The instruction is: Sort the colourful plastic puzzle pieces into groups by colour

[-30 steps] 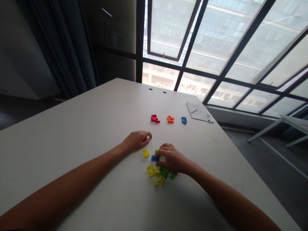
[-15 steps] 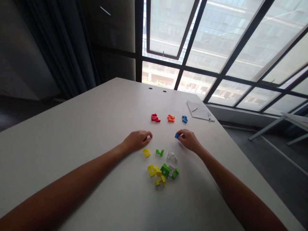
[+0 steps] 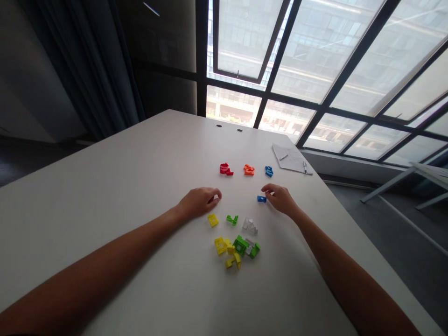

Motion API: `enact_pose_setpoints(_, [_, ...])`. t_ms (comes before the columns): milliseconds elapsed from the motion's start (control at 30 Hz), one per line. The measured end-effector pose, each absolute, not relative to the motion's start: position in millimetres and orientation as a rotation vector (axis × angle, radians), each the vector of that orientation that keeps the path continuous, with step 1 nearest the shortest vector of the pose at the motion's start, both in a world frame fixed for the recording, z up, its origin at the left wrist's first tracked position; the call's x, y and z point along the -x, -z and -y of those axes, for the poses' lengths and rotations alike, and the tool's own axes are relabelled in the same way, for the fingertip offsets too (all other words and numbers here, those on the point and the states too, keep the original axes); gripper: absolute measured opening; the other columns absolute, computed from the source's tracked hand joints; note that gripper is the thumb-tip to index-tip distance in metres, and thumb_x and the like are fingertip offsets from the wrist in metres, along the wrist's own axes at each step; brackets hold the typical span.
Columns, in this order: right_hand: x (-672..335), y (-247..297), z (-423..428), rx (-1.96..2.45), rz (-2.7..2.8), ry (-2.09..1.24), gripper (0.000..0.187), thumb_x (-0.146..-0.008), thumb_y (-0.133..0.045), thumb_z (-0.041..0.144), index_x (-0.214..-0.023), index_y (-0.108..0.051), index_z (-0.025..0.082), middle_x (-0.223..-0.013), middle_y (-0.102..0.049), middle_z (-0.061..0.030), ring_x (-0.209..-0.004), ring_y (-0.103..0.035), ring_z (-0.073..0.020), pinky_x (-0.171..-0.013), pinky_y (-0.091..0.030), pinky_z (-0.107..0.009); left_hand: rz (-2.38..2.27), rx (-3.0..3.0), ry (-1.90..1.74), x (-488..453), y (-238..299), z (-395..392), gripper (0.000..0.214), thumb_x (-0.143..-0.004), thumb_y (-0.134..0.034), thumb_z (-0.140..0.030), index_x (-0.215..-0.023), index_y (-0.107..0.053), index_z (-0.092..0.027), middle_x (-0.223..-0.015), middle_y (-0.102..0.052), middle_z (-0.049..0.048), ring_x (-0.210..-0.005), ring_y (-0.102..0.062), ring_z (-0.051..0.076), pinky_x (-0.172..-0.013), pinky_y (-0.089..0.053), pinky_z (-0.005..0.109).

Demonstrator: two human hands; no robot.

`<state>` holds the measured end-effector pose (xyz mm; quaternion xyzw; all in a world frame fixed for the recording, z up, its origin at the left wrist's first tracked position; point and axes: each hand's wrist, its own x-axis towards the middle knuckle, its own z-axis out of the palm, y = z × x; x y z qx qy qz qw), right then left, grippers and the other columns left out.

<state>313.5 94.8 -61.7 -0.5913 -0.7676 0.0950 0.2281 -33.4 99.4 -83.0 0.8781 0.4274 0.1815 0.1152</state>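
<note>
Head view. The left hand [image 3: 199, 203] lies on the white table [image 3: 105, 224] with its fingers loosely curled, not clenched, and no object shows in its grip. Its nearest item is a small yellow plastic piece [image 3: 212, 220], lying just below the fingertips and apart from them. The right hand [image 3: 280, 199] is relaxed and half open, and it grasps nothing. Its fingers [image 3: 268, 188] extend toward a small blue plastic block [image 3: 261, 199], which sits on the tabletop just beside the hand; no contact can be confirmed.

Between the hands and slightly nearer the person are a green plastic piece [image 3: 232, 219] and a white stepped plastic piece [image 3: 249, 226], standing apart from each other. Closer to the person lies a loose cluster of yellow pieces [image 3: 220, 245], green pieces [image 3: 241, 245] and a white piece [image 3: 249, 247], several touching.

Farther along the table, a red piece [image 3: 226, 169], an orange piece [image 3: 248, 170] and a second blue piece [image 3: 269, 171] stand in a row, well apart from the hands. Beyond them, near the table's right edge, lies a sheet of paper [image 3: 290, 158] with a pen [image 3: 305, 168] at its corner. A dark curtain [image 3: 80, 56] hangs left of a large black-framed window [image 3: 315, 60].
</note>
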Motion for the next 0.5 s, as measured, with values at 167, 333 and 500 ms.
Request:
enact_pose_setpoints(167, [-317, 59, -91, 1.579, 2.355, -0.299, 0.027, -0.079, -0.064, 0.013, -0.104, -0.068, 0.022, -0.106, -0.072, -0.0061, -0.096, -0.068, -0.0211, -0.083, -0.053, -0.032, -1.257, -2.58, -0.535, 33, 83, -100, 0.021, -0.094, -0.05, -0.033, -0.102, -0.068, -0.026, -0.081, -0.068, 0.0006, -0.078, -0.063, 0.018, -0.065, -0.041, 0.027])
enact_pose_setpoints(333, [-320, 60, -92, 1.539, 2.342, -0.333, 0.019, -0.082, -0.063, 0.014, -0.098, -0.069, 0.022, -0.099, -0.073, -0.004, -0.087, -0.069, -0.0183, -0.079, -0.052, -0.029, -1.258, -2.585, -0.536, 34, 84, -100, 0.02, -0.093, -0.05, -0.031, -0.102, -0.068, -0.027, -0.081, -0.068, -0.0002, -0.076, -0.062, 0.017, -0.064, -0.04, 0.027])
enact_pose_setpoints(500, [-341, 69, -106, 1.642, 2.116, -0.115, 0.017, -0.082, -0.063, 0.016, -0.097, -0.07, 0.02, -0.093, -0.074, -0.0048, -0.078, -0.069, -0.0185, -0.078, -0.053, -0.031, -1.259, -2.585, -0.54, 33, 83, -99, 0.019, -0.093, -0.051, -0.031, -0.102, -0.067, -0.028, -0.08, -0.067, -0.0013, -0.076, -0.062, 0.017, -0.062, -0.038, 0.027])
